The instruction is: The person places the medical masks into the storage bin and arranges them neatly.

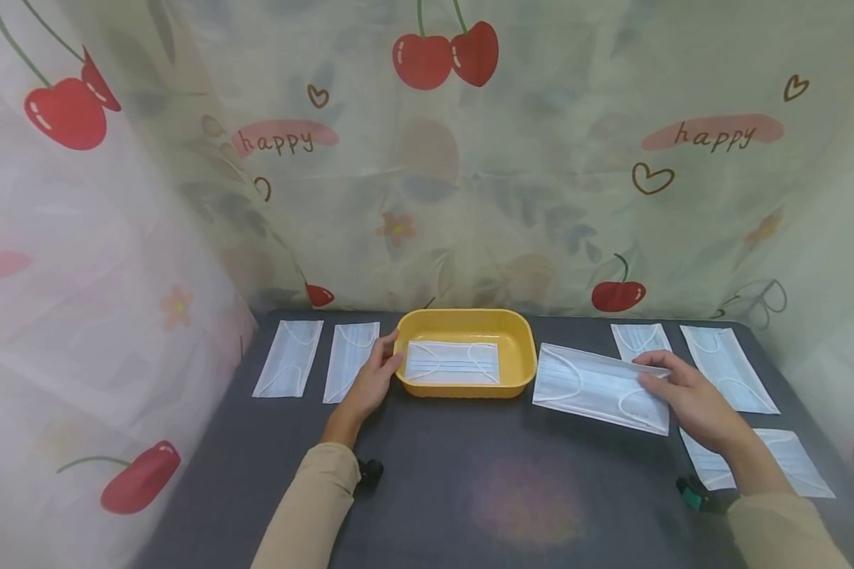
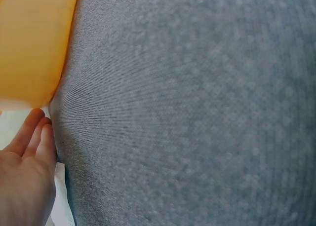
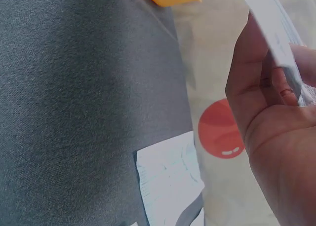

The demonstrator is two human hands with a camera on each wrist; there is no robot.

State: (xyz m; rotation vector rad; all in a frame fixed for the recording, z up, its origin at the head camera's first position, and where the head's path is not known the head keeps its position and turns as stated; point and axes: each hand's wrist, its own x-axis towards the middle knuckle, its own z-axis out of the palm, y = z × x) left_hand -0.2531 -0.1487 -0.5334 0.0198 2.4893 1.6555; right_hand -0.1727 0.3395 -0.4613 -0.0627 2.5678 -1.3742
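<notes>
A yellow tray [image 1: 519, 348] stands at the table's back, with a white face mask [image 1: 453, 363] lying flat in it. My left hand [image 1: 373, 379] is at the tray's left end, its fingertips right at the wall; the left wrist view shows those fingers [image 2: 37, 137] nearly straight. With thumb and fingers, my right hand [image 1: 697, 399] pinches another face mask [image 1: 598, 387] by its right end. That mask is held up, slightly tilted, just right of the tray, ear loops facing the head camera. In the right wrist view the held mask [image 3: 276, 33] appears edge-on between the fingers.
Two masks lie left of the tray, an outer one [image 1: 289, 359] and an inner one [image 1: 352, 359]. On the right are a back mask [image 1: 636, 338], an outer mask [image 1: 733, 367] and a nearer mask [image 1: 790, 462]. A printed curtain [image 1: 470, 197] rises behind the dark table [image 1: 427, 474].
</notes>
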